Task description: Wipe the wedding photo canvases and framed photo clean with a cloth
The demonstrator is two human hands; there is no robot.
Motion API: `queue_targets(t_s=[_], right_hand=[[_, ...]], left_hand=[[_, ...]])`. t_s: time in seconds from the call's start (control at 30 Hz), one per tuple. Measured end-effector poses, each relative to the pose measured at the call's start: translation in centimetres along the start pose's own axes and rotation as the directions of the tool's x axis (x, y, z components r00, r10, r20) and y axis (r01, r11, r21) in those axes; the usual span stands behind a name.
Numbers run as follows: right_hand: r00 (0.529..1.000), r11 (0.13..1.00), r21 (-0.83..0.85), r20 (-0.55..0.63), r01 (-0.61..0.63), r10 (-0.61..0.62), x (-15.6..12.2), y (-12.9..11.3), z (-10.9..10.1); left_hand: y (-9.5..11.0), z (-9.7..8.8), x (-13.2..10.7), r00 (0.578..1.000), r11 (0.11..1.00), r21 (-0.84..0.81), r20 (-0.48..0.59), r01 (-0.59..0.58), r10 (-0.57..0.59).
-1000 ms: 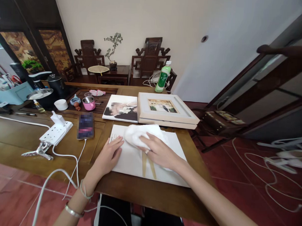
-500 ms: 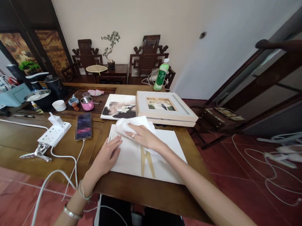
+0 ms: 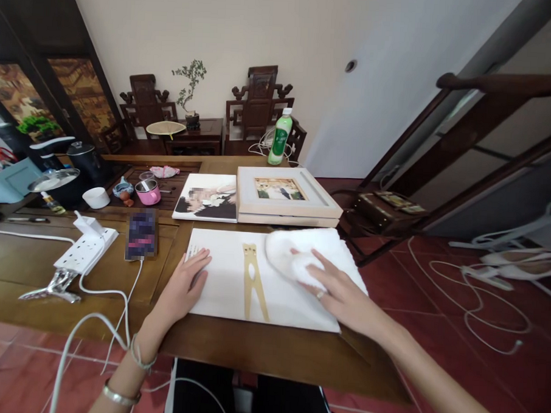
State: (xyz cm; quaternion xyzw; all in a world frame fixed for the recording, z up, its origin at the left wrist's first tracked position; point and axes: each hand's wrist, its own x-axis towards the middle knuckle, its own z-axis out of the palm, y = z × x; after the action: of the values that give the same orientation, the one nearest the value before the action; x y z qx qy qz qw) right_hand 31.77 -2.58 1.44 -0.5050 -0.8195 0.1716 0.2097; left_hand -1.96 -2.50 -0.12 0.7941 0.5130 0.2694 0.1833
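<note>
A flat white panel (image 3: 221,289) lies on the wooden table before me, with a gold two-legged stand piece (image 3: 253,278) on its face. My left hand (image 3: 187,285) rests on the panel's left edge, fingers stretched out and holding nothing. Over the right part of the panel, my right hand (image 3: 331,288) grips a fluffy white cloth (image 3: 296,256) and presses it on the surface. The cloth hides the panel's upper right corner and hangs past the right edge.
Behind the panel lie a photo print (image 3: 207,197) and stacked frames (image 3: 288,213), with a green bottle (image 3: 280,136) beyond. Leftward are a phone (image 3: 141,234), a power strip (image 3: 86,247), trailing white cables and a pink cup (image 3: 148,193). The table's edge (image 3: 377,375) is near on the right.
My right hand has swept the cloth from the panel's upper left to its right side, uncovering the top of the gold piece. My left hand stays on the left edge.
</note>
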Motion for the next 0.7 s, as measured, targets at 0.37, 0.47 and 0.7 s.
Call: queue_targets(t_s=[0.37, 0.47, 0.7], right_hand=[[0.914, 0.976, 0.028, 0.357, -0.217, 0.193, -5.3, -1.5, -2.5], [0.951, 0.987, 0.034, 0.273, -0.159, 0.144, -2.6, 0.2, -1.7], [0.998, 0.999, -0.044, 0.057, 0.031, -0.028, 5.2, 0.9, 0.1]], left_hand=[[0.1, -0.2, -0.2, 0.999, 0.998, 0.039, 0.02, -0.051, 0.05], [0.1, -0.2, -0.2, 0.999, 0.998, 0.041, 0.029, -0.04, 0.039], [0.2, -0.3, -0.1, 0.999, 0.999, 0.037, 0.034, -0.001, 0.0]])
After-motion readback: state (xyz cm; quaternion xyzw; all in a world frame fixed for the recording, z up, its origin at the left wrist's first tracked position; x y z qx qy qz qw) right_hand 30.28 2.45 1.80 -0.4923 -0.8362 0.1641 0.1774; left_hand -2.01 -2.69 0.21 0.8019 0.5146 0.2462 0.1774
